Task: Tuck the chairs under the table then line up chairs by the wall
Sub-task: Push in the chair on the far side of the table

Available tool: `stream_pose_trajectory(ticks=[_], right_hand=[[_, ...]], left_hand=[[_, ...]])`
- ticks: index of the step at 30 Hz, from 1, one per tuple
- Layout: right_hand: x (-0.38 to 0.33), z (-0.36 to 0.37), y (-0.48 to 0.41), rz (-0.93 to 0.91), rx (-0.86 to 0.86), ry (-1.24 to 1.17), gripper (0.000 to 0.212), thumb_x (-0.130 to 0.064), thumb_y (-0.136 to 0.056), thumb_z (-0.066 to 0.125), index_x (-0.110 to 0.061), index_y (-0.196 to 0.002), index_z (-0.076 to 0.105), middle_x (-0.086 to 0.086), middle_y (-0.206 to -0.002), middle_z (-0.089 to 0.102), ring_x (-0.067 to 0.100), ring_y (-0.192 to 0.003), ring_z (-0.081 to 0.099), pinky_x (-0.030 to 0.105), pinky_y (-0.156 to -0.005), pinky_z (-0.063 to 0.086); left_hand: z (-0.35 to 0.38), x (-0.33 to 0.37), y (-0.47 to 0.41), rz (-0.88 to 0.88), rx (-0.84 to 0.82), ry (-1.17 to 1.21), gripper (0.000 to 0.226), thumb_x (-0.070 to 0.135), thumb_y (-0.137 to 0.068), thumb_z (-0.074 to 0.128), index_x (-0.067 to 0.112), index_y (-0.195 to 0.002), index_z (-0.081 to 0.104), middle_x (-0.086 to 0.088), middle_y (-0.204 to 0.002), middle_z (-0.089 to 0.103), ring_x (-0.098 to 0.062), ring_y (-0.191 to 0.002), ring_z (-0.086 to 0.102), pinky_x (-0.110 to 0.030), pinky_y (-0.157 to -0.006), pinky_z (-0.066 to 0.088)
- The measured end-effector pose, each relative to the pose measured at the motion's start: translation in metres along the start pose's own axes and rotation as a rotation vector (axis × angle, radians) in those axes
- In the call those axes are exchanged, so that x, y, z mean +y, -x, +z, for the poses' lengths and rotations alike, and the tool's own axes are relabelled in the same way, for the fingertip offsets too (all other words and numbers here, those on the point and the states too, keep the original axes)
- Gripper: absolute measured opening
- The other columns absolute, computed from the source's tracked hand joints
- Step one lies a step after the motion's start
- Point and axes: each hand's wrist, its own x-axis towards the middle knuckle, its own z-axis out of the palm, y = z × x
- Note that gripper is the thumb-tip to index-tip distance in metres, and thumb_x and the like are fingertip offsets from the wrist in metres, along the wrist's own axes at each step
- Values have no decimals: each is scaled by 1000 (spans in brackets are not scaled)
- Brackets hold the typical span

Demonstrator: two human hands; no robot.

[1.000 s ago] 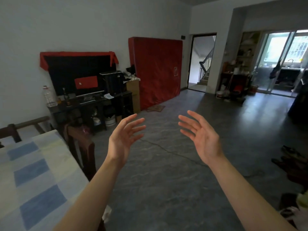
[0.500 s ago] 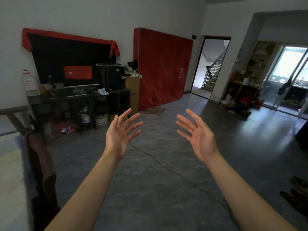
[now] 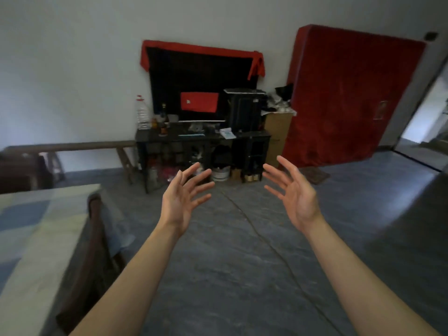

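View swung left; chair [image 3: 95,238] hugs table [image 3: 41,229] edge; left hand [image 3: 179,204], right hand [image 3: 295,197] spread over floor [image 3: 242,275].

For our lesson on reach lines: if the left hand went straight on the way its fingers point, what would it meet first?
Nothing close: the left hand is open above floor. Its fingers aim toward the black cabinet by the wall, near the white bucket under it, probably met first; depth is unclear.
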Motion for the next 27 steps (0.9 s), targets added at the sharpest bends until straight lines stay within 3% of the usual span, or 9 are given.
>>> stream_pose_trajectory(ticks=[7,12,16,20,24,27], right_hand=[[73,49,-177,186,-371,-103,47,-36,-110,25,-22,-147,50,13,-140,66,26,-130,62,51,-106,47],[104,116,-246,244,-597,-132,45,-38,-109,27,-24,-144,52,12,-138,67,26,-128,63,48,-106,48],[140,182,-274,307,-765,-137,43,-34,-110,27,-23,-141,54,12,-135,69,28,-129,62,48,-107,47],[179,247,-283,330,-921,-94,42,-39,-109,33,-24,-140,57,9,-135,70,26,-127,64,49,-107,46],[211,309,-286,341,-1091,-44,48,-47,-102,41,-23,-140,57,6,-134,71,24,-126,64,49,-107,45],[232,348,-287,383,-1180,-45,46,-39,-108,37,-16,-144,54,8,-132,72,26,-126,65,52,-111,44]], left_hand=[[-51,-7,-52,95,454,-53,52,53,-100,40,26,-140,59,-6,-140,68,-31,-120,68,-45,-92,50],[-73,8,-62,186,715,-36,45,46,-105,35,25,-133,63,-8,-137,69,-25,-108,73,-42,-87,51],[-98,13,-58,272,873,-28,43,47,-101,39,25,-128,64,-6,-130,73,-22,-101,73,-41,-88,50],[-143,8,-51,361,1040,3,45,44,-105,36,21,-132,64,-6,-129,74,-31,-110,69,-48,-99,48],[-179,4,-46,376,1195,-5,48,44,-107,33,19,-137,62,-6,-132,72,-33,-115,70,-44,-92,53],[-194,4,-34,382,1290,-36,48,45,-108,31,22,-136,62,-3,-132,72,-32,-117,70,-46,-95,52]])
